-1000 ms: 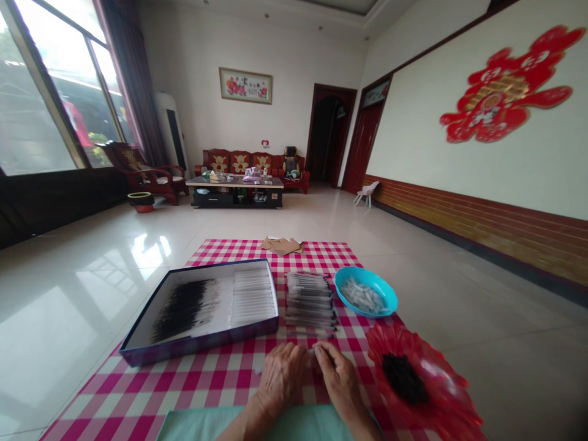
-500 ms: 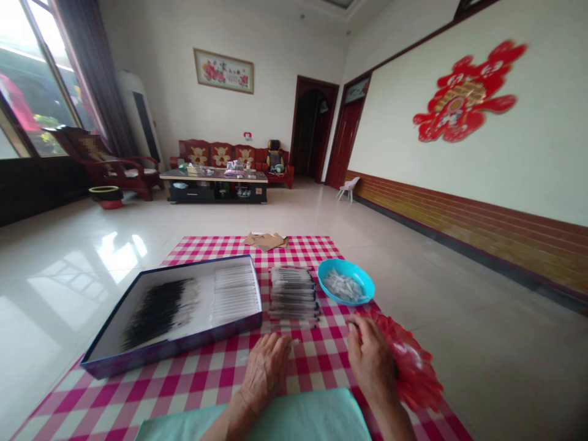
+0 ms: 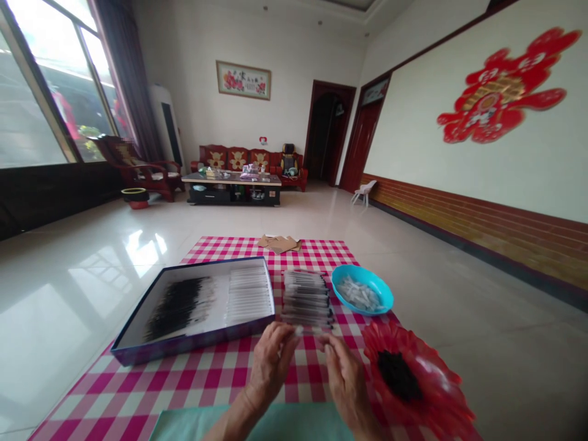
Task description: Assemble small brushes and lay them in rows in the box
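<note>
Head view: left hand [image 3: 273, 355] is pinching a pale tube [image 3: 298, 330] above the checked desk [image 3: 138, 392], right hand [image 3: 345, 370] is hovering beside it.
Left grip is pressing thumb and fingers together on the tube, pale end showing toward the right fingertips; right fingers are curling close by, blur is hiding whether they're pinching anything. Just beyond the grip, a row of clear sticks [image 3: 305, 297] is lying; left of it, a shallow box [image 3: 197, 340] is holding white tubes [image 3: 250, 291] and, farther left, dark rods [image 3: 177, 309]. Beyond and right of the grip, a turquoise bowl [image 3: 384, 289] is carrying small pale pieces [image 3: 358, 295]. Right of the right hand, a red petal-edged dish [image 3: 436, 373] is holding black pieces [image 3: 399, 375].
</note>
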A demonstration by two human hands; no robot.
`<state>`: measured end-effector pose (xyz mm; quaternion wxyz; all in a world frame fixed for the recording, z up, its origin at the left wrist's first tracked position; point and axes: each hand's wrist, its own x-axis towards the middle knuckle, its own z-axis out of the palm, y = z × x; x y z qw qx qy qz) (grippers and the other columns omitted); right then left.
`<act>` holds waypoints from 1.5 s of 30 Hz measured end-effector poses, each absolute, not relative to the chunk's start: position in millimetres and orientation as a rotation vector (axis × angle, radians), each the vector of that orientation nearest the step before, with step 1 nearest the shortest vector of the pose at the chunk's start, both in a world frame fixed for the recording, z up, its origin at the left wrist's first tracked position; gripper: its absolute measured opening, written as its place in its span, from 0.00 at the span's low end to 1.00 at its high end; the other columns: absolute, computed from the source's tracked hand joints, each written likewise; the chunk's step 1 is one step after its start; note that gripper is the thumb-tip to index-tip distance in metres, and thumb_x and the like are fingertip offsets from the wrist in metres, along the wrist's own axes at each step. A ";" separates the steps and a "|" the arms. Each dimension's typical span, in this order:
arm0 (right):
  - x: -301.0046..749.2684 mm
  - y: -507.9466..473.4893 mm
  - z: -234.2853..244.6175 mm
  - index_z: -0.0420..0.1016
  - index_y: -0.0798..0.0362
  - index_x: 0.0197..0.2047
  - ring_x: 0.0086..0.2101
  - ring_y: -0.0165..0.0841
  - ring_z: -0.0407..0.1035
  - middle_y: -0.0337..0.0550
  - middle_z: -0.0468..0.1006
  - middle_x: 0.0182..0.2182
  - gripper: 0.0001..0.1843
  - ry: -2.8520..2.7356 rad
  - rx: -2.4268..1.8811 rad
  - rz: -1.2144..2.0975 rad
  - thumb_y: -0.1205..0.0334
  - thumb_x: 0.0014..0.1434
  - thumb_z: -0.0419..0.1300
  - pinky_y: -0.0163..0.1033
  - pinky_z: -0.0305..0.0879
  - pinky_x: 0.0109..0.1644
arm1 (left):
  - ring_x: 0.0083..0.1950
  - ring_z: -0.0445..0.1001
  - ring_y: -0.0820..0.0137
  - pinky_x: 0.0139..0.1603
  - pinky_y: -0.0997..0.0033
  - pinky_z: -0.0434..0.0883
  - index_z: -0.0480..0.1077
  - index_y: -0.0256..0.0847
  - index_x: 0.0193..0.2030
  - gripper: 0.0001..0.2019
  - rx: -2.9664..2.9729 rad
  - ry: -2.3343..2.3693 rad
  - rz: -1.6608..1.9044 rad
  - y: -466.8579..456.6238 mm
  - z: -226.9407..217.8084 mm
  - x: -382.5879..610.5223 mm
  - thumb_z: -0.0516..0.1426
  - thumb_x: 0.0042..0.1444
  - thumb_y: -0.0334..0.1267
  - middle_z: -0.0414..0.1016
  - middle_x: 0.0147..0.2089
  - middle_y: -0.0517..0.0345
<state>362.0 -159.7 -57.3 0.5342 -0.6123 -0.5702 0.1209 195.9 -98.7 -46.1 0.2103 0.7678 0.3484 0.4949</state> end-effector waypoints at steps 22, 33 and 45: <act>349.5 -156.3 -64.8 0.78 0.53 0.37 0.35 0.39 0.76 0.47 0.81 0.35 0.15 -1.125 -1.300 0.525 0.51 0.53 0.61 0.38 0.75 0.39 | 0.34 0.67 0.70 0.37 0.71 0.66 0.68 0.41 0.43 0.13 2.489 0.795 1.097 -103.6 -57.2 198.3 0.43 0.64 0.33 0.69 0.32 0.56; 352.7 -165.4 -50.9 0.71 0.53 0.39 0.31 0.35 0.73 0.46 0.79 0.34 0.16 -0.908 -1.279 0.611 0.49 0.59 0.54 0.37 0.71 0.34 | 0.29 0.70 0.73 0.29 0.76 0.63 0.72 0.46 0.41 0.11 2.476 0.954 1.038 -102.8 -58.0 190.0 0.49 0.62 0.40 0.72 0.27 0.60; 366.0 -163.3 -48.2 0.66 0.50 0.37 0.27 0.33 0.70 0.42 0.76 0.32 0.15 -0.800 -1.212 0.510 0.47 0.58 0.55 0.37 0.69 0.30 | 0.34 0.66 0.71 0.35 0.74 0.64 0.72 0.45 0.39 0.10 2.536 0.966 1.181 -108.1 -43.2 194.9 0.49 0.62 0.38 0.69 0.32 0.56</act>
